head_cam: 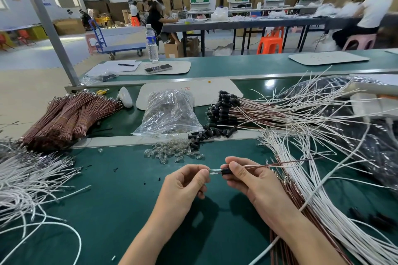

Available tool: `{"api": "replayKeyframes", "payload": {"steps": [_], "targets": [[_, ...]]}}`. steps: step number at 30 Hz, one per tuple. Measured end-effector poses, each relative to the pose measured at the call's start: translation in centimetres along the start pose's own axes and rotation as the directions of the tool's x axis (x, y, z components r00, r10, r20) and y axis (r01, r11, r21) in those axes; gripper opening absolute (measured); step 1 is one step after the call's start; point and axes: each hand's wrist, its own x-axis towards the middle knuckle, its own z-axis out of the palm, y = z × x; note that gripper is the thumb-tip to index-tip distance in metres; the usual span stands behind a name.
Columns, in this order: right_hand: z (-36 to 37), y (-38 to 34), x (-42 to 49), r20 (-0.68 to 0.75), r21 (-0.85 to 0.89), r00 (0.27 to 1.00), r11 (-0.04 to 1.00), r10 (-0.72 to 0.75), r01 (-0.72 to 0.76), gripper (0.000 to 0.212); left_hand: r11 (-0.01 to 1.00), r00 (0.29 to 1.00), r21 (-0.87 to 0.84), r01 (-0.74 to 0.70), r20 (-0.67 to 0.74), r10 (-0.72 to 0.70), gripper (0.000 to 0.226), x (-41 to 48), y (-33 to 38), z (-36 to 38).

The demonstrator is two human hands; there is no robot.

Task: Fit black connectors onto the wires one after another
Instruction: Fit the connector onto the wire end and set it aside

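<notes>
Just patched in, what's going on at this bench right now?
A person is assembling at a green bench. The right hand pinches a black connector, its brown and white wires trailing off to the right. The left hand pinches a small clear bulb against the connector's open end; whether it is seated I cannot tell. Loose bulbs and spare black connectors lie just beyond the hands, and a pile of fitted wires sits further back.
</notes>
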Motion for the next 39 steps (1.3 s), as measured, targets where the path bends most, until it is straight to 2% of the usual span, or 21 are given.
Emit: {"api": "replayKeyframes", "payload": {"steps": [12,16,22,26,31,35,39], "targets": [[0.23,0.20,-0.30,0.105,0.000,0.994,1.000,0.029,-0.030,0.039,0.994,0.999,0.113,-0.015,0.053,0.009,0.009,0.06,-0.25,-0.01],[0.31,0.33,-0.52,0.143,-0.062,0.988,0.997,0.064,-0.056,0.041,0.990,0.998,0.141,-0.029,0.058,0.021,0.008,-0.04,-0.28,0.06],[0.32,0.49,-0.48,0.120,-0.131,0.992,0.991,0.026,-0.010,0.031,0.991,0.998,0.135,-0.020,0.059,0.012,0.008,-0.12,-0.14,0.09],[0.26,0.57,-0.67,0.137,-0.258,0.990,0.964,-0.020,0.055,0.022,0.992,0.998,0.129,0.005,0.055,-0.013,0.007,-0.02,-0.14,0.08],[0.41,0.42,-0.86,0.130,-0.368,0.990,0.924,-0.060,0.104,0.021,0.990,0.997,0.139,0.026,0.065,-0.036,0.008,0.08,-0.12,-0.01],[0.18,0.46,-0.84,0.139,-0.378,0.989,0.920,-0.058,0.107,0.027,0.984,0.995,0.173,0.033,0.084,-0.049,0.009,0.04,-0.02,-0.08],[0.00,0.59,-0.54,0.099,-0.318,0.995,0.946,-0.028,0.058,0.031,0.964,0.998,0.264,-0.001,0.056,-0.014,0.009,-0.15,-0.23,0.22]]}}
